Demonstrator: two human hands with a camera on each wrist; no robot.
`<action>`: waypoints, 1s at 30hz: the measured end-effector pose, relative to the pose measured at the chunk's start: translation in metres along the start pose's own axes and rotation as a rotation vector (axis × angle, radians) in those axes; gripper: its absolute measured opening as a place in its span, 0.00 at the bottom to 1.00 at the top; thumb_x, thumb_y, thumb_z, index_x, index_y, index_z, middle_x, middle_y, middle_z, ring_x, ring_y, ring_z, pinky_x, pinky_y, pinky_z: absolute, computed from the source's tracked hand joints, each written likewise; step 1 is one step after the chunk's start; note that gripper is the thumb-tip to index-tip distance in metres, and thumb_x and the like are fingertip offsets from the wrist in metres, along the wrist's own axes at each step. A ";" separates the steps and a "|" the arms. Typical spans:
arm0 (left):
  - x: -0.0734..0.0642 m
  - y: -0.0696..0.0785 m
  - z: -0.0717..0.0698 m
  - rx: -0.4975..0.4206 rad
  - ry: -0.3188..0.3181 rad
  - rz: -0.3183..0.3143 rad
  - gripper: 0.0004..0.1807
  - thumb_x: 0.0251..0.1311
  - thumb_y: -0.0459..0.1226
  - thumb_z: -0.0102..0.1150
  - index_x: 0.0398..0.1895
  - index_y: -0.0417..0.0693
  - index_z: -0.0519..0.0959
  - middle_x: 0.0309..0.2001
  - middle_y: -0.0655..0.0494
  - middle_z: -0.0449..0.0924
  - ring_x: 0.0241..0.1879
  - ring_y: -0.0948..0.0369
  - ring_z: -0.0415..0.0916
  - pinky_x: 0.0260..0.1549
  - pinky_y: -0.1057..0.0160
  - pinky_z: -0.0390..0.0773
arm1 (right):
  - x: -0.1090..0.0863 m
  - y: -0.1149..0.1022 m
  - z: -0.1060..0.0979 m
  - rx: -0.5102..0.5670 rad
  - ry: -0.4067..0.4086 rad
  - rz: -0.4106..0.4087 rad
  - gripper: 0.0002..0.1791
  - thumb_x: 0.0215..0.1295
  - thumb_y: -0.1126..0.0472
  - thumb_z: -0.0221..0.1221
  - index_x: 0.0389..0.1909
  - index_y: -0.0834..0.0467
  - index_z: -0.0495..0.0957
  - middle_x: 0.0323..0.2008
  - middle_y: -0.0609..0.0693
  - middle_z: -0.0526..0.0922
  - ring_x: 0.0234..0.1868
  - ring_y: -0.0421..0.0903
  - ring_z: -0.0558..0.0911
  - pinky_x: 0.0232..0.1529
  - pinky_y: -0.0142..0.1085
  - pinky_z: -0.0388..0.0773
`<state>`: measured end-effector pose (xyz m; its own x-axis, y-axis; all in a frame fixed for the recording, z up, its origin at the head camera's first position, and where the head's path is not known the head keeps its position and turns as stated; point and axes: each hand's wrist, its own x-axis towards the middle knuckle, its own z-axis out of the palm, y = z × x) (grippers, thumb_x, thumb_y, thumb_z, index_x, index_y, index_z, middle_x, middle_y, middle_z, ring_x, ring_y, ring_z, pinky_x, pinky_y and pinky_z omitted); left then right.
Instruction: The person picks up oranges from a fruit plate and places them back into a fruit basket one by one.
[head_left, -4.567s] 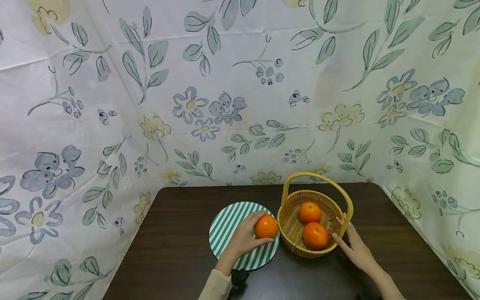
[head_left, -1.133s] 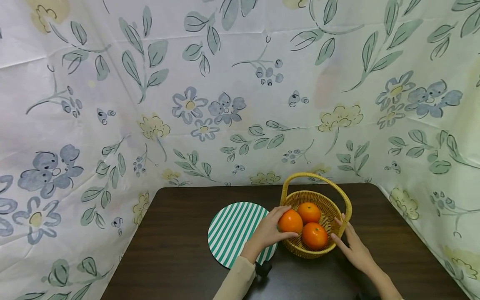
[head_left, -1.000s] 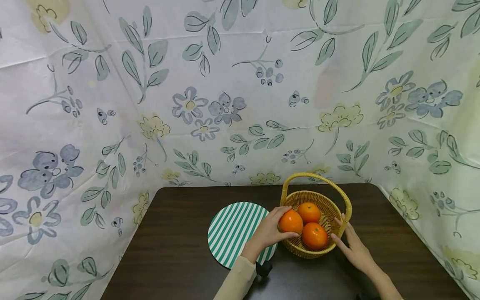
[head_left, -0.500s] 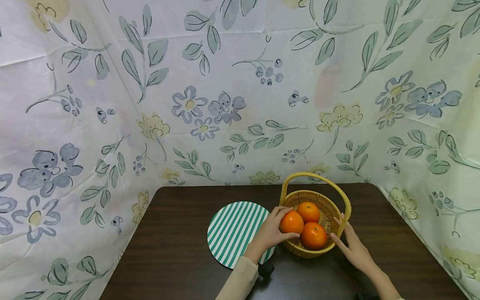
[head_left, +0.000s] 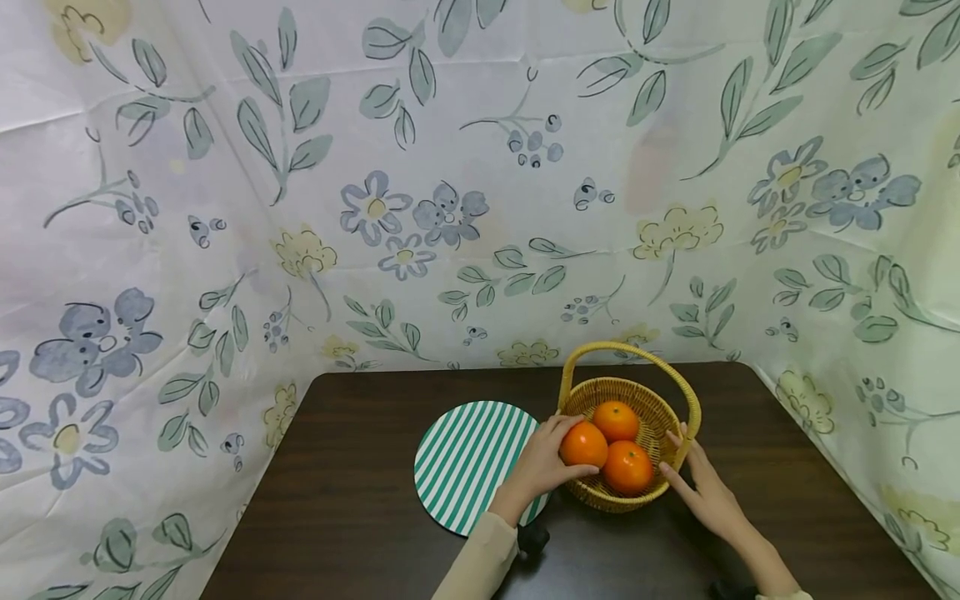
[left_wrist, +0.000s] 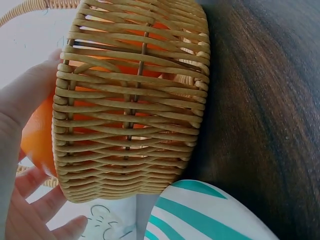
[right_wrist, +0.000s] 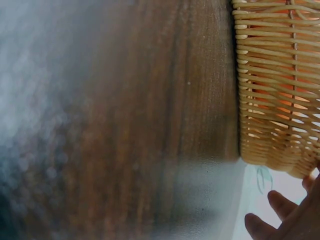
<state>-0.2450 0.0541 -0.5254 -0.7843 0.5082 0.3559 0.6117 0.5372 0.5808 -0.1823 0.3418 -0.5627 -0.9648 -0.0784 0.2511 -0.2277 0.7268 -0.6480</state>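
Observation:
My left hand (head_left: 536, 467) holds an orange (head_left: 582, 444) at the left side of the yellow wicker basket (head_left: 600, 500), thumb on its near side and fingers on its far side. In the left wrist view that orange (left_wrist: 37, 140) bulges over the rim, partly behind the woven wall. Two more oranges, one farther back (head_left: 617, 420) and one in front (head_left: 628, 467), lie in the basket beside it. At the basket's right rim, under the handle, my right hand (head_left: 712, 497) rests with fingers spread and fairly straight. The right wrist view shows its fingers (right_wrist: 282, 205) beside the wickerwork.
Left of the basket lies a round green-and-white striped plate (head_left: 468, 462), partly covered by my left forearm. The basket's tall handle (head_left: 630, 348) arches over the fruit. A floral cloth (head_left: 450, 167) hangs behind the dark wooden table (head_left: 337, 500).
Since the earliest frame, my left hand has carried the orange rightward from over the striped plate to the basket's left side. Over the last second both hands stay nearly still.

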 end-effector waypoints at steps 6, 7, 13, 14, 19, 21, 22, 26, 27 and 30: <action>0.001 -0.002 0.000 0.049 -0.011 0.000 0.42 0.46 0.59 0.64 0.66 0.65 0.62 0.59 0.62 0.68 0.57 0.60 0.68 0.51 0.59 0.74 | 0.001 -0.001 0.000 -0.002 -0.002 -0.001 0.34 0.70 0.52 0.48 0.72 0.54 0.48 0.73 0.48 0.31 0.68 0.68 0.49 0.44 0.72 0.59; 0.000 -0.002 0.000 0.060 -0.011 0.004 0.42 0.46 0.59 0.64 0.66 0.64 0.62 0.59 0.62 0.68 0.57 0.60 0.67 0.52 0.59 0.74 | 0.001 -0.001 0.000 -0.001 -0.002 -0.001 0.34 0.70 0.53 0.48 0.72 0.54 0.48 0.73 0.49 0.31 0.68 0.68 0.49 0.44 0.72 0.59; -0.002 -0.002 0.000 0.096 -0.005 0.030 0.42 0.47 0.60 0.63 0.66 0.56 0.65 0.58 0.60 0.70 0.58 0.59 0.66 0.53 0.58 0.73 | -0.001 -0.002 0.001 -0.010 0.001 0.003 0.33 0.70 0.52 0.48 0.72 0.54 0.48 0.73 0.49 0.31 0.67 0.69 0.50 0.43 0.72 0.59; -0.002 -0.002 0.000 0.097 -0.009 0.027 0.42 0.47 0.60 0.63 0.66 0.55 0.65 0.57 0.60 0.70 0.58 0.59 0.66 0.53 0.58 0.72 | -0.001 -0.002 0.001 -0.014 0.002 0.004 0.33 0.70 0.52 0.48 0.72 0.53 0.48 0.73 0.49 0.31 0.67 0.70 0.50 0.43 0.72 0.59; -0.001 -0.002 0.000 0.114 -0.037 0.003 0.43 0.47 0.61 0.62 0.66 0.54 0.65 0.57 0.59 0.71 0.59 0.59 0.66 0.54 0.58 0.71 | -0.001 -0.002 0.001 -0.008 0.002 0.007 0.33 0.70 0.52 0.48 0.72 0.54 0.48 0.73 0.49 0.31 0.68 0.69 0.49 0.43 0.72 0.59; -0.001 -0.002 -0.001 0.124 -0.046 -0.002 0.42 0.47 0.61 0.62 0.66 0.55 0.65 0.57 0.59 0.71 0.59 0.59 0.66 0.54 0.58 0.71 | -0.001 -0.002 0.001 -0.003 0.004 0.005 0.33 0.70 0.52 0.48 0.72 0.54 0.48 0.73 0.49 0.31 0.68 0.69 0.48 0.44 0.72 0.58; -0.001 -0.002 -0.001 0.128 -0.049 -0.004 0.42 0.47 0.61 0.62 0.66 0.55 0.65 0.57 0.58 0.71 0.59 0.59 0.66 0.54 0.58 0.71 | -0.001 -0.002 0.001 -0.002 0.006 0.003 0.33 0.70 0.53 0.48 0.72 0.55 0.49 0.73 0.49 0.31 0.68 0.68 0.48 0.45 0.72 0.58; 0.000 -0.002 -0.001 0.134 -0.066 -0.012 0.42 0.47 0.61 0.62 0.66 0.55 0.65 0.58 0.58 0.70 0.59 0.58 0.65 0.55 0.57 0.71 | -0.001 -0.002 0.002 0.003 0.013 -0.007 0.33 0.70 0.53 0.49 0.72 0.55 0.49 0.73 0.50 0.32 0.68 0.67 0.48 0.45 0.72 0.58; 0.000 -0.001 -0.002 0.133 -0.070 -0.014 0.43 0.47 0.61 0.62 0.66 0.55 0.65 0.58 0.57 0.70 0.59 0.58 0.65 0.55 0.57 0.71 | -0.001 -0.002 0.002 0.003 0.014 -0.009 0.33 0.70 0.53 0.49 0.72 0.55 0.49 0.73 0.50 0.32 0.68 0.67 0.48 0.45 0.72 0.58; 0.000 -0.001 -0.002 0.137 -0.075 -0.020 0.42 0.47 0.61 0.62 0.66 0.56 0.65 0.59 0.57 0.70 0.59 0.58 0.65 0.55 0.57 0.71 | -0.001 -0.002 0.002 0.004 0.014 -0.009 0.33 0.70 0.53 0.49 0.72 0.55 0.49 0.73 0.50 0.32 0.68 0.68 0.48 0.46 0.72 0.58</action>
<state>-0.2462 0.0521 -0.5241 -0.7894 0.5425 0.2872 0.6087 0.6315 0.4803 -0.1813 0.3392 -0.5631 -0.9606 -0.0754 0.2675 -0.2374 0.7233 -0.6484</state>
